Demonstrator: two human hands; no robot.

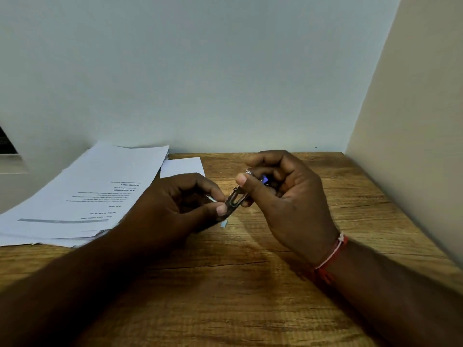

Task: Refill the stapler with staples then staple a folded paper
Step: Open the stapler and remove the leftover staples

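Head view: the right grip (288, 196) is curled round a small stapler (236, 200), thumb on top and fingers underneath, holding it above the wooden bench (250, 284). The stapler's metal channel sticks out of this grip toward the left grip (180, 204), sloping downward, and a blue part (265, 180) shows between the right fingers. The left grip is just beside it, with thumb and forefinger pinching a thin silvery staple strip (211, 198) close to the channel's lower end. The left thumb tip lies against that end. Just below both grips a small pale scrap (224, 223) lies on the bench. Beyond the left grip lies a blank white sheet (183, 166), partly hidden by it. A stack of printed papers (87, 196) spreads out to that grip's left. A red and white thread band (332, 255) circles the right wrist.
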